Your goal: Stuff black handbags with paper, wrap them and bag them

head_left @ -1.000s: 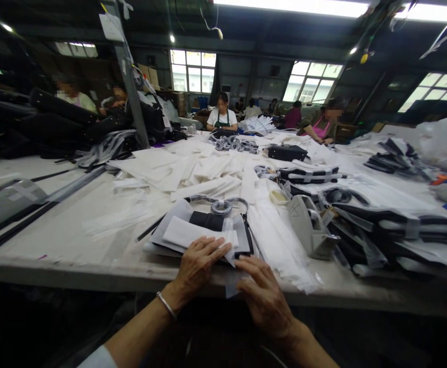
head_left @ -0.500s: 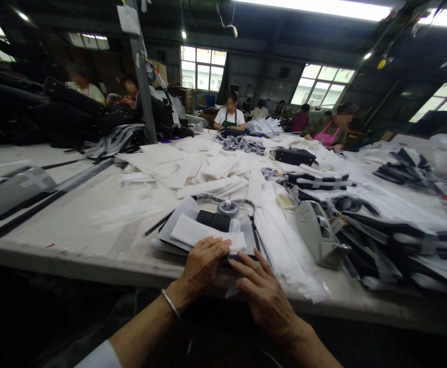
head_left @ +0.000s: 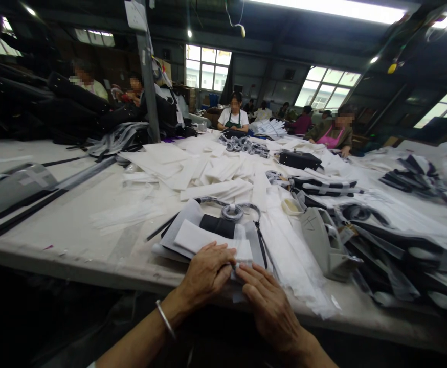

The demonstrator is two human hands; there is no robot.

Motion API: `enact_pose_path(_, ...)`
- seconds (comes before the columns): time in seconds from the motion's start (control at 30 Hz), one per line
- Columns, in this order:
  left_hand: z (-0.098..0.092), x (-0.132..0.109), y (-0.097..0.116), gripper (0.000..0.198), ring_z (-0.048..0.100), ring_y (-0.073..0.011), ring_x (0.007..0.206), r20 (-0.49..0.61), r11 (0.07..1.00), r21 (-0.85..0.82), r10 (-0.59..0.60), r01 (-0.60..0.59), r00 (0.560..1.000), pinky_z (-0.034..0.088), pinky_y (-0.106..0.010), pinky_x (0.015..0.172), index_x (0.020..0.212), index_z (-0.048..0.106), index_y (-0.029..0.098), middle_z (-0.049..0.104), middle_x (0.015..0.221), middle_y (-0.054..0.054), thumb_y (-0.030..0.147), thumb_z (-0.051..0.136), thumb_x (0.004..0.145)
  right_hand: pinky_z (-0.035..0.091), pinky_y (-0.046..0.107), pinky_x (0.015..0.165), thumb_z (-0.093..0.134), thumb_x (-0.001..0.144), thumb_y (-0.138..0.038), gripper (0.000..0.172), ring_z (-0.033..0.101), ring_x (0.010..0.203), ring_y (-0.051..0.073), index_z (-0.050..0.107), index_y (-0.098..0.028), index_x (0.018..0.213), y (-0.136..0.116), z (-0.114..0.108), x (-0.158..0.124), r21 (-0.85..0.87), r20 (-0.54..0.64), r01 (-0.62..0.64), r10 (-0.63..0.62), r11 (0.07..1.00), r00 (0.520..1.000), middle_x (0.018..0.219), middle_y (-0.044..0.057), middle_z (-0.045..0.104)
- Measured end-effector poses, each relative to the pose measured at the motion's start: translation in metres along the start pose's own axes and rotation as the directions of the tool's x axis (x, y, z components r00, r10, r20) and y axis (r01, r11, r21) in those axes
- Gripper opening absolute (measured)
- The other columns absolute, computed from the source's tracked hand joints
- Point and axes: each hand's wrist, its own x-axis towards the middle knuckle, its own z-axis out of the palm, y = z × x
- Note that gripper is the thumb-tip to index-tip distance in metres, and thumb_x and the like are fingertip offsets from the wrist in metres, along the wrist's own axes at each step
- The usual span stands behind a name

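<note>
A black handbag point(head_left: 214, 223) lies at the table's front edge, partly wrapped in pale grey sheeting, with its handle in clear film. A white foam sheet point(head_left: 198, 238) covers its lower part, and a strip of clear tape point(head_left: 240, 234) runs down over the sheet. My left hand point(head_left: 206, 271) is closed over the bag's near edge, fingers on the sheet and thumb beside the tape. My right hand point(head_left: 271, 304) rests against the near right edge, fingers stretched out and fingertips by the tape. The undersides of both hands are hidden.
A grey tape dispenser point(head_left: 317, 237) stands right of the bag, beside wrapped black bags point(head_left: 396, 255). White foam pieces point(head_left: 223, 174) are heaped behind it. Long white strips point(head_left: 290, 250) lie between bag and dispenser. A metal post point(head_left: 149, 87) rises at left. Several co-workers sit farther back.
The view has shifted slightly. My right hand has drawn its fingers lower along the bag's near edge, and my left thumb has moved in closer to the tape.
</note>
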Motion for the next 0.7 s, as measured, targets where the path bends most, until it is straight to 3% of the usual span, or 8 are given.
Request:
enact_pose_path(0.1,0.001,0.006,0.005,0.012,0.065,-0.0208,0.113,-0.042,0.991,-0.045,-0.131,0.129,0.991,0.043,-0.046,0.109,0.093,0.068,0.026,0.074,0.111,0.002,0.022,0.057,0.094,0.045,0.043,0.109,0.037,0.089,0.001,0.03,0.056,0.128,0.023,0.058,-0.016,0.103,0.002,0.004,-0.003,-0.001,-0.051,0.017,-0.017,1.0,0.999,0.125,0.012,0.068)
enact_pose_path(0.17,0.005,0.007,0.007,0.004,0.067,-0.0225,0.11,-0.089,0.985,-0.049,-0.168,0.165,0.982,0.044,-0.048,0.108,0.088,0.068,0.026,0.075,0.107,0.002,0.022,0.069,0.086,0.044,0.043,0.11,0.037,0.089,0.0,0.029,0.057,0.126,0.023,0.058,-0.016,0.102,0.003,0.004,-0.003,0.008,-0.079,0.033,-0.032,0.999,0.996,0.12,0.011,0.07)
enact_pose_path(0.3,0.014,0.004,0.006,0.02,0.066,-0.0241,0.111,-0.138,0.992,-0.041,-0.125,0.121,0.982,0.044,-0.048,0.108,0.089,0.066,0.025,0.074,0.109,0.0,0.016,0.078,0.076,0.045,0.042,0.106,0.041,0.091,-0.003,0.026,0.066,0.11,0.022,0.06,-0.017,0.101,0.0,0.001,-0.005,0.018,-0.101,0.052,-0.05,0.998,0.994,0.106,0.009,0.073)
enact_pose_path(0.4,0.019,0.001,0.004,0.021,0.066,-0.0252,0.111,-0.184,0.996,-0.031,-0.088,0.084,0.979,0.045,-0.049,0.107,0.088,0.066,0.025,0.075,0.108,-0.001,0.015,0.079,0.075,0.053,0.037,0.09,0.041,0.091,-0.003,0.026,0.069,0.087,0.019,0.06,-0.017,0.102,-0.006,0.006,-0.012,0.088,-0.086,0.048,-0.041,0.995,0.995,0.089,0.007,0.072)
enact_pose_path(0.53,0.023,0.0,0.0,0.021,0.066,-0.0245,0.111,-0.201,0.999,0.008,-0.041,0.043,0.979,0.044,-0.05,0.106,0.088,0.064,0.025,0.074,0.108,0.001,0.014,0.078,0.077,0.052,0.031,0.07,0.042,0.09,-0.004,0.021,0.062,0.067,0.016,0.057,-0.019,0.091,-0.018,0.023,-0.031,0.195,-0.135,-0.042,0.069,0.98,0.988,0.074,0.004,0.064)
enact_pose_path(0.7,0.025,0.002,-0.001,0.021,0.066,-0.0243,0.112,-0.187,0.997,0.072,0.002,0.012,0.982,0.044,-0.05,0.105,0.091,0.063,0.025,0.074,0.107,0.002,0.012,0.074,0.079,0.044,0.026,0.057,0.044,0.092,-0.009,0.019,0.054,0.057,0.014,0.052,-0.021,0.081,-0.031,0.038,-0.044,0.204,-0.204,-0.139,0.181,0.969,0.962,0.062,0.0,0.052)
